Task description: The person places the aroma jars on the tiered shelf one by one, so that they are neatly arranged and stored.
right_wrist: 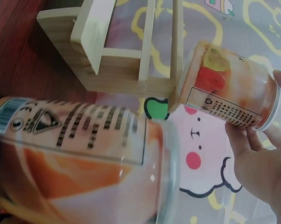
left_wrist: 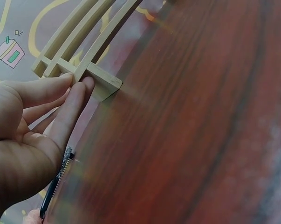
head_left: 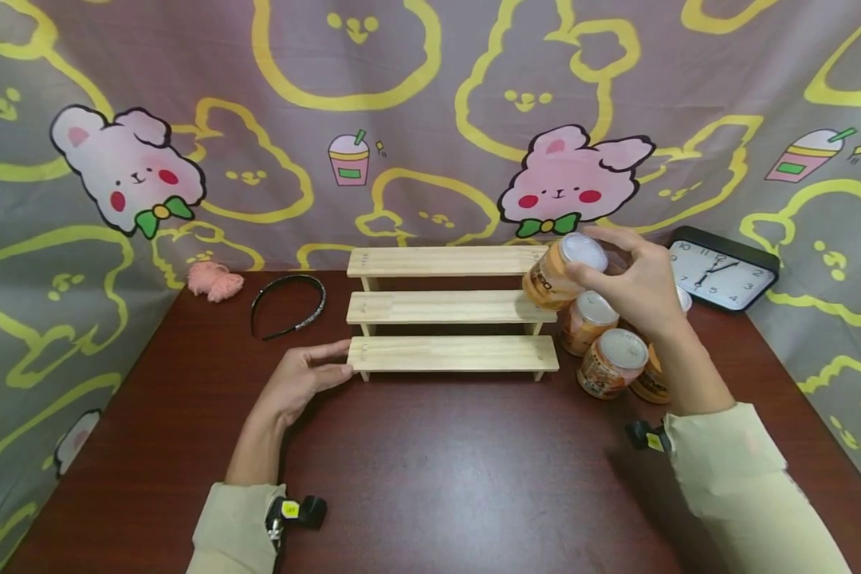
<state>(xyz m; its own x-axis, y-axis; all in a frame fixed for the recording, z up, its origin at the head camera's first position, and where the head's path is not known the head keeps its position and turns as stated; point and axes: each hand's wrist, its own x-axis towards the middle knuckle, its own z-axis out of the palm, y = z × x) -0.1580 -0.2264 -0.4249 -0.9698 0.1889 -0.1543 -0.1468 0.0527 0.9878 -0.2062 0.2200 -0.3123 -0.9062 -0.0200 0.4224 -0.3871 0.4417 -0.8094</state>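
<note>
A can (right_wrist: 79,158) looms closest, side-on in the right wrist view, its lid toward that view's 3 o'clock; which of the group it is, I cannot tell. For the rest, read a dial centred on the stand (head_left: 445,307) in the head view.

Between 2 and 3 o'clock, the right hand (head_left: 642,279) has its thumb and fingers clamped round the lid end of the held can (head_left: 551,279), which tilts over the right ends of the upper two steps (head_left: 438,261). Whether its base touches wood, I cannot tell. That grip seems the weak point: only one end is held, so a smooth wall could slip and drop the can edge first. Released while tipped, it might land on its rim and roll off.

Between 3 and 4 o'clock, the standing cans (head_left: 606,376) crowd just beside the stand, partly under the right forearm (head_left: 696,367); a low arm might topple one. The clock (head_left: 721,275), near 3 o'clock, lies beyond them, where a wide swing could catch it.

At 8 o'clock the left hand (head_left: 301,387) pinches the bottom step (head_left: 452,353) by its left end between thumb and fingertips. Were that pinch to loosen, a bump from the held can would probably swivel the stand.
</note>
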